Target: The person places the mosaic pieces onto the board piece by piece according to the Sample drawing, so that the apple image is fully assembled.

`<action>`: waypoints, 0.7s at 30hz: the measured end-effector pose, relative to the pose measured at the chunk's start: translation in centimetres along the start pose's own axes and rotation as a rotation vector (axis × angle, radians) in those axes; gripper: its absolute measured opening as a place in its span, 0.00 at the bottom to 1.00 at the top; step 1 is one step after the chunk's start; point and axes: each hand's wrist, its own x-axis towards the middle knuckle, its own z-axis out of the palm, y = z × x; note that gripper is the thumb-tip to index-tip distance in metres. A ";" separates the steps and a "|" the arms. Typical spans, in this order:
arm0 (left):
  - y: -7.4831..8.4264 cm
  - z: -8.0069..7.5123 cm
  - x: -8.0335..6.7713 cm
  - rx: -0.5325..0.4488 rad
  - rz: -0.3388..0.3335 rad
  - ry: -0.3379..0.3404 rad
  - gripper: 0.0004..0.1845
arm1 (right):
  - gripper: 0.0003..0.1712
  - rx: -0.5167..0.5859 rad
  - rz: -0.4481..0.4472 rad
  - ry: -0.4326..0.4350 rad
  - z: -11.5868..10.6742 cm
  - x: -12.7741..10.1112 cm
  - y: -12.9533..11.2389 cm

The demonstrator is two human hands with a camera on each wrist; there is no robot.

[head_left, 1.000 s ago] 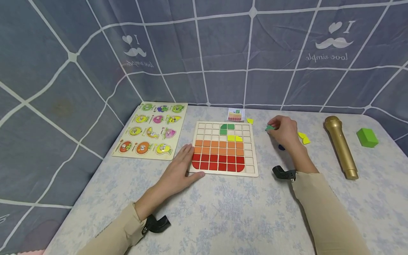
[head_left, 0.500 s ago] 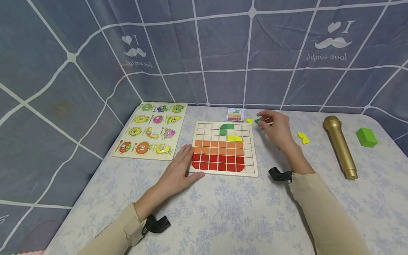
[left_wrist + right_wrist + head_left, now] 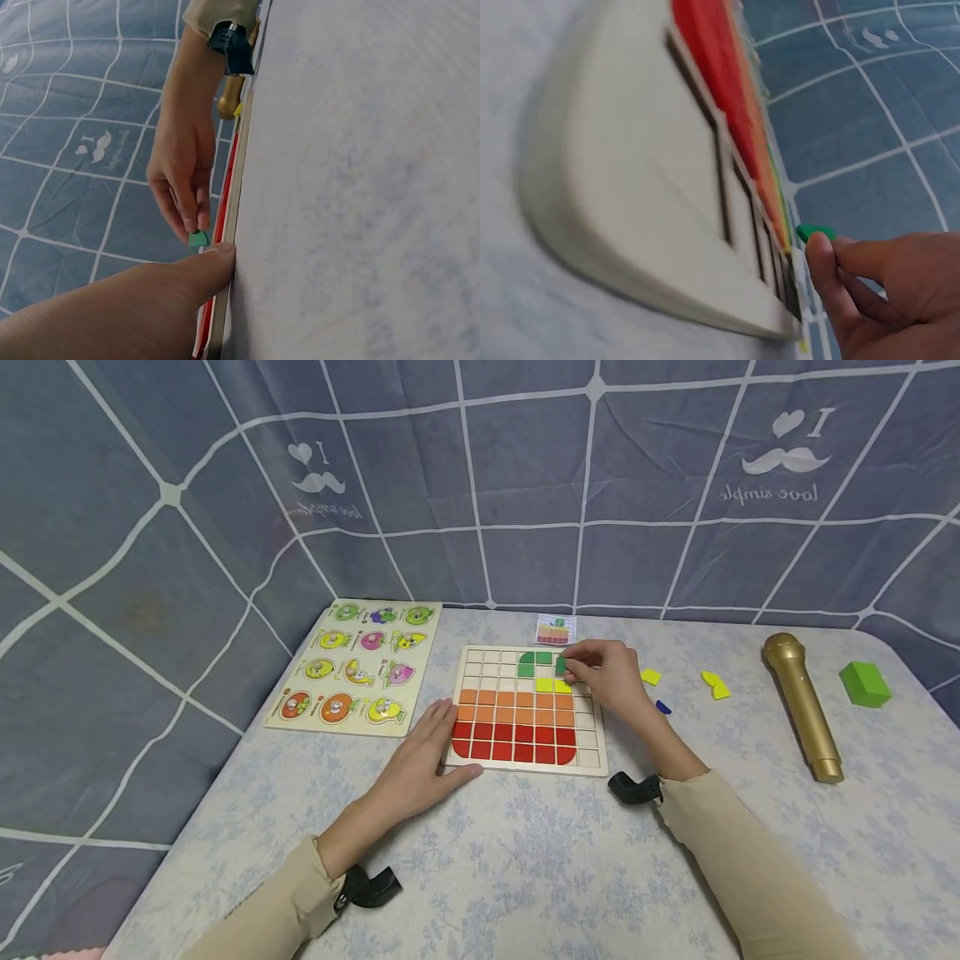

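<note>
My right hand (image 3: 611,677) pinches a small green tile (image 3: 561,666) between thumb and fingertips over the upper right of a wooden grid board (image 3: 591,767). In the right wrist view the green tile (image 3: 814,232) sticks out past the fingertips, above the board's far part. Red, orange, yellow and green tiles fill part of the grid, with bare squares around them. My left hand (image 3: 416,768) rests at the board's lower left corner, fingers extended along the left edge and thumb by the front edge. The left wrist view shows that thumb (image 3: 202,271) touching the board's edge.
Behind the board lies a small pattern card (image 3: 556,629). To the right are a yellow tile (image 3: 650,677), a dark blue piece (image 3: 663,707), more yellow pieces (image 3: 716,686), a gold microphone (image 3: 802,706) and a green block (image 3: 865,683). A fruit puzzle board (image 3: 356,668) lies left.
My right hand has carried the green tile leftward from the table on the right to above the board, uncovering a yellow tile and the blue piece. The left hand has stayed still.
</note>
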 end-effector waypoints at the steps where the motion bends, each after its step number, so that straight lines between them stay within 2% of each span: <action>1: 0.0 0.0 0.0 -0.001 0.000 0.000 0.54 | 0.11 0.002 0.002 -0.016 0.2 0.0 0.0; 7: -0.1 0.0 0.0 0.001 0.003 0.000 0.54 | 0.12 -0.007 -0.015 -0.054 0.9 0.0 0.1; 15: 0.0 0.0 0.0 0.000 0.011 0.005 0.53 | 0.12 -0.017 -0.093 -0.077 1.3 -0.2 -0.2; 21: 0.0 0.0 0.0 -0.001 0.006 0.002 0.53 | 0.12 -0.078 -0.126 -0.099 1.7 -0.3 -0.7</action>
